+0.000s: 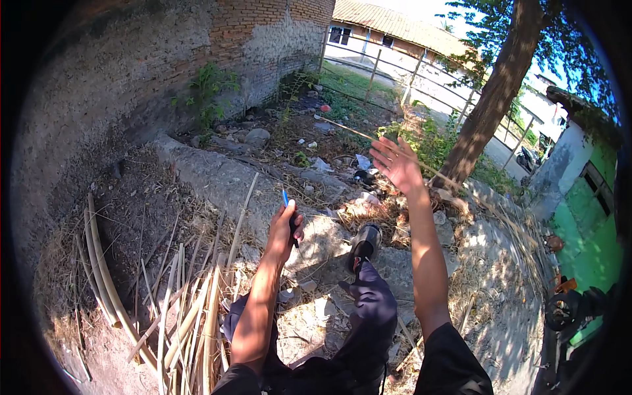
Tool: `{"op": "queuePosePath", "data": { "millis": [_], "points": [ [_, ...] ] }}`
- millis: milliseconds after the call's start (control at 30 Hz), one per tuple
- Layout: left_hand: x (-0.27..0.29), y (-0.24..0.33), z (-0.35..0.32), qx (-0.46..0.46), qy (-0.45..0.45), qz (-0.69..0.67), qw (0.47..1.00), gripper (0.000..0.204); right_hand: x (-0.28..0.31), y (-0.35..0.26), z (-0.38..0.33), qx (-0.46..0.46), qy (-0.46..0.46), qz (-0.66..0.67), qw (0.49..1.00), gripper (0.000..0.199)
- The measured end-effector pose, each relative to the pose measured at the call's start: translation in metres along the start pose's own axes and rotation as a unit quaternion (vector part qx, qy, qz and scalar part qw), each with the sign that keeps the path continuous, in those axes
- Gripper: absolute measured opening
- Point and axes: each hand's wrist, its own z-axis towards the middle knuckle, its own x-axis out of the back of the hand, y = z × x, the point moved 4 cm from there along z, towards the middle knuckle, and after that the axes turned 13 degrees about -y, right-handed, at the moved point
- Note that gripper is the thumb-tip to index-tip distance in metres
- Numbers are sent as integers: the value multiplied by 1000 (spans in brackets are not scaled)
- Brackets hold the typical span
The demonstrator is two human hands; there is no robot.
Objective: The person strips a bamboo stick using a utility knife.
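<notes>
My left hand (285, 227) is closed around a slim blue-and-black tool (285, 197); its blue end sticks up past the thumb and a dark part shows below the fingers. Its exact kind I cannot make out. Raised further out, my right hand (397, 166) has its fingers spread. A long thin tan strip (349, 129), blurred along its right part, runs past that hand and slants down to the right. Whether the palm touches it I cannot tell. Beside my left forearm lies a pile of pale split strips and sticks (191, 316).
A rough brick wall (151, 72) rises on the left. A low stone ledge (217, 172) crosses ahead, with litter and dry leaves beyond. A leaning tree trunk (494, 99) and a pole fence (375, 69) stand further off. At right is a green wall (586, 230). My shoe (366, 245) rests near the ledge.
</notes>
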Motion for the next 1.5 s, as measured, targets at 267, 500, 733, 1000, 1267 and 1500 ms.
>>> {"op": "queuePosePath", "data": {
  "millis": [267,500,733,1000,1267,1500],
  "points": [
    [-3,-1,2,-24,-13,10,1000,26,35,78,1,-92,5,-153,984,63],
    [-4,-1,5,-27,-11,27,999,24,4,43,60,56,186,-281,940,52],
    [-4,6,-4,-54,69,176,980,27,-33,14,67,48,59,-384,920,43],
    [-35,24,-21,-228,14,439,869,31,-122,52,-28,-40,-33,-332,942,30],
    [-43,34,-37,-276,-27,502,819,26,-178,95,-103,-45,-23,-326,944,23],
    [-49,34,-44,-298,-23,559,773,23,-196,103,-103,-12,7,-383,924,19]
  ]
}}
